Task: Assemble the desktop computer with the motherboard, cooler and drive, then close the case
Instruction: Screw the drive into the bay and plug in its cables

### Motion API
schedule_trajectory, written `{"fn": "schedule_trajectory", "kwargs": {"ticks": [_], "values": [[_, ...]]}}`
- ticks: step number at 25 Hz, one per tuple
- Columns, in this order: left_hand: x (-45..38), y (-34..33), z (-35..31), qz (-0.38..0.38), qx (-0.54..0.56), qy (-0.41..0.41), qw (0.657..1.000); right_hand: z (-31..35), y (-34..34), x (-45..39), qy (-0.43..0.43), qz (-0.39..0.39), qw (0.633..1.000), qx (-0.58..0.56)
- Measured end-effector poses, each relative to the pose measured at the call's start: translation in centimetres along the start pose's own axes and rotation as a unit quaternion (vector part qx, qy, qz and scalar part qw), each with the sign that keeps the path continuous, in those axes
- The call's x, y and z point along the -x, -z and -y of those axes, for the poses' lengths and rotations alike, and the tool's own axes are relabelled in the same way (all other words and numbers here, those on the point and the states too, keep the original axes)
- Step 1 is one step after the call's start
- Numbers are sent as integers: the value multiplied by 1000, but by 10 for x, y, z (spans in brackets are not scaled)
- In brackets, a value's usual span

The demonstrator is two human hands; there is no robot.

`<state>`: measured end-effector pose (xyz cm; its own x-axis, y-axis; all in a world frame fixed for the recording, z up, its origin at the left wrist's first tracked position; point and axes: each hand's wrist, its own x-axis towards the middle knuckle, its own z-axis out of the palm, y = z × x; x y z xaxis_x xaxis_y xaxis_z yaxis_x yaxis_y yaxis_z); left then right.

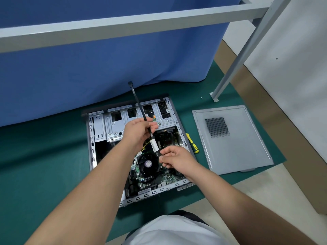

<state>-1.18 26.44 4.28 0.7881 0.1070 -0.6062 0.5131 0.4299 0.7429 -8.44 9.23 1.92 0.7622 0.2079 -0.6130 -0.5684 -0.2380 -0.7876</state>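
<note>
While both hands hold it, black cable (139, 105) over open case (92, 138), left hand (138, 131) grip mid-cable, right hand (177, 160) pinching lower end, white tag (154, 145) unreadable

Dark green rectangular mat (44, 156) spread flat over a pale, smooth floor (221, 197). Blue cloth curtain (106, 71) hanging behind the mat, its lower edge sagging onto the green surface. Light grey metal crossbar (123, 26) running across the top, joined at the upper right to a slanted grey metal leg (247, 50) ending in a small bolted foot plate (214, 97) on the mat. White wall panel (292, 59) at right, with a brown cardboard-coloured strip (265, 103) along its base. Soft, even indoor light, faint shadows only.
</note>
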Motion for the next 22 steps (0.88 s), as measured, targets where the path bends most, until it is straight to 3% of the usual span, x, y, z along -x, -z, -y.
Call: {"fn": "schedule_trajectory", "kwargs": {"ticks": [3, 10, 15, 18, 22], "values": [[-3, 3, 0, 13, 0, 13, 1000, 1, -2, 0, -2, -4, 1000, -1], [12, 26, 19, 154, -106, 27, 982, 4, -2, -5, 9, -55, 997, -57], [19, 32, 56, 143, -216, -21, 966, 5, -4, -18, 26, -99, 994, -34], [15, 29, 60, 129, -160, 1, 979, 7, -3, -24, 41, -130, 991, 15], [1, 26, 64, 107, -152, -1, 983, 7, 7, -24, 57, -95, 988, 106]]}}
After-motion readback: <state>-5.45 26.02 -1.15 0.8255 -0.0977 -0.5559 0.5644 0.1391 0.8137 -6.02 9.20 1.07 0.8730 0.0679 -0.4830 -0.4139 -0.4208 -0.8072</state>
